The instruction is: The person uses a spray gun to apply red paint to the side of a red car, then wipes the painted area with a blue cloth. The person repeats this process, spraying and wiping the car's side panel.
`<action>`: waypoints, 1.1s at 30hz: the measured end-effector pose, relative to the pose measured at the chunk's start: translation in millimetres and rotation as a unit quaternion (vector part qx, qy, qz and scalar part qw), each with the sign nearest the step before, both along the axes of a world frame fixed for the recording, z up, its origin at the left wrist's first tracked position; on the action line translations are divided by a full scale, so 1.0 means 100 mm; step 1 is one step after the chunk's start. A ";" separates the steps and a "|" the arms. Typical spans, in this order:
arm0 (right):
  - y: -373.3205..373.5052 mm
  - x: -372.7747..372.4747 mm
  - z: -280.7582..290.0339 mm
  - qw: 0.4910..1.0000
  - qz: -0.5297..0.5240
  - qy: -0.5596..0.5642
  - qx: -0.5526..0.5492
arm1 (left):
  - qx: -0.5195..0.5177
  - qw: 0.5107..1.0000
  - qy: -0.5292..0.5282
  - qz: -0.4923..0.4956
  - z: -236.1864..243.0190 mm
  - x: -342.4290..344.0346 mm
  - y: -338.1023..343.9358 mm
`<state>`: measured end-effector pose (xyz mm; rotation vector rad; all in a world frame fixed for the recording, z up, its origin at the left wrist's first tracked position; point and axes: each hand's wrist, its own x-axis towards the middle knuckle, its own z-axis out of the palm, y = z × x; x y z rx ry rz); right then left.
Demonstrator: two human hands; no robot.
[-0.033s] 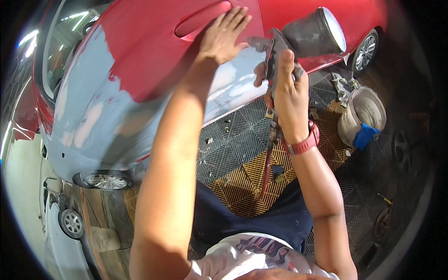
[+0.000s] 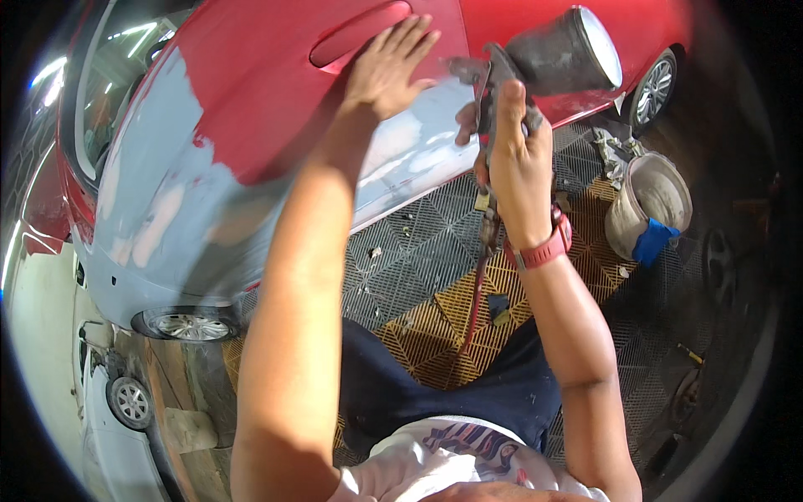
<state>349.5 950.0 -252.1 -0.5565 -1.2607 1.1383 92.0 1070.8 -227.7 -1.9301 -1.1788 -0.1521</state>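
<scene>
My left hand (image 2: 389, 71) lies open on the car door (image 2: 276, 125), my right hand (image 2: 514, 159) grips the spray gun (image 2: 535, 63) beside it; I judge half red, grey primer (image 2: 184, 209) left.

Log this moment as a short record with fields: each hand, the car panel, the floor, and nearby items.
left hand: left hand lies flat, fingers spread, on the car door, beside the door handle recess
right hand: right hand grips a spray gun with a dark cup on top; red wristband
car door: red above, grey primer patches below
hose: red hose hangs from the gun
floor: grid tiles, grey and yellow
nearby: bucket with a blue rag
</scene>
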 end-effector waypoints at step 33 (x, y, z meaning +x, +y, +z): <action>0.58 0.24 0.52 0.999 0.035 -0.002 -0.006 | 0.060 0.996 0.025 0.067 0.43 -1.06 -1.10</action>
